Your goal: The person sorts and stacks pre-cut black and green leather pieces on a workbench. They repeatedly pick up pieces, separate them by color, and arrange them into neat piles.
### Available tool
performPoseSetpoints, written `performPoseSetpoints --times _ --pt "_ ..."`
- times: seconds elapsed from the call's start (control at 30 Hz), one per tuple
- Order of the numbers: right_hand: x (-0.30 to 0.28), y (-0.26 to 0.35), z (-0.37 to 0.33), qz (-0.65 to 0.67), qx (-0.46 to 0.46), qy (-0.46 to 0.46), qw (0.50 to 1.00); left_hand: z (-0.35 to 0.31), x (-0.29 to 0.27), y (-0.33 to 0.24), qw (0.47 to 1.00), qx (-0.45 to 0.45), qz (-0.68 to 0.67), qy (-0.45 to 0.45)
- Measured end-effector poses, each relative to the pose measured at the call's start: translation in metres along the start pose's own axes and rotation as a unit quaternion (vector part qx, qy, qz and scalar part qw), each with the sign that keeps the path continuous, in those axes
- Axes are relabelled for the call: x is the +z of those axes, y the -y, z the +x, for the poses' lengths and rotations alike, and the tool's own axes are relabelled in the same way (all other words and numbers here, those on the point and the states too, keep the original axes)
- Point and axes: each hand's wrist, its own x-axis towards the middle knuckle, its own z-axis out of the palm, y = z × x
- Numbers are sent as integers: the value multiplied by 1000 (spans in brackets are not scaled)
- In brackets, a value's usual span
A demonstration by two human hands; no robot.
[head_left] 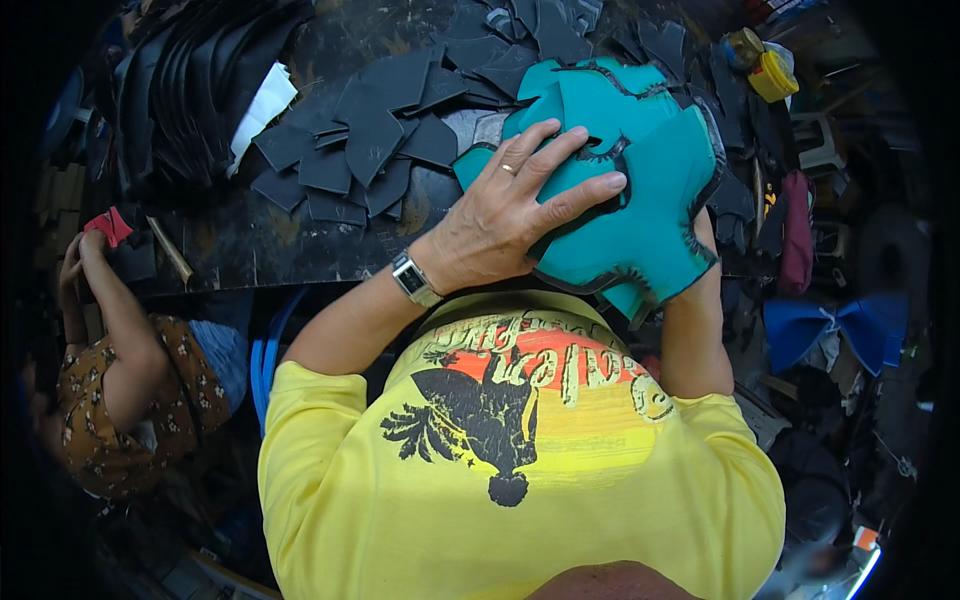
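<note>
Several teal cut pieces [660, 170] of sheet material lie in a loose stack over the table's near edge, with black smears along their rims. My left hand [520, 195], with a watch at the wrist and a ring, rests on top of them, fingers stretched out and spread. From the right my forearm comes up to the stack; my right hand [706, 232] is beneath it, its fingers hidden by the teal pieces. Just beyond and to the left, many dark grey cut pieces [375, 120] are heaped on the table.
The dark worktable [230, 240] bears a row of large black curved sheets [190, 90] and a white sheet [265, 110]. At left, another person [140, 390] holds a red piece [108, 227]. A yellow container [772, 77] and a blue bow-shaped piece [835, 333] are at right.
</note>
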Motion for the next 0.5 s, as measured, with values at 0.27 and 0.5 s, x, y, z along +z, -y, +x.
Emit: performPoseSetpoints --times 0.27,0.5 --pt "31 24 -14 1 -102 37 994 -24 -4 -36 983 -65 -157 -66" --pt "54 55 -14 -48 -12 102 993 -59 -9 -34 756 -314 -552 -157"
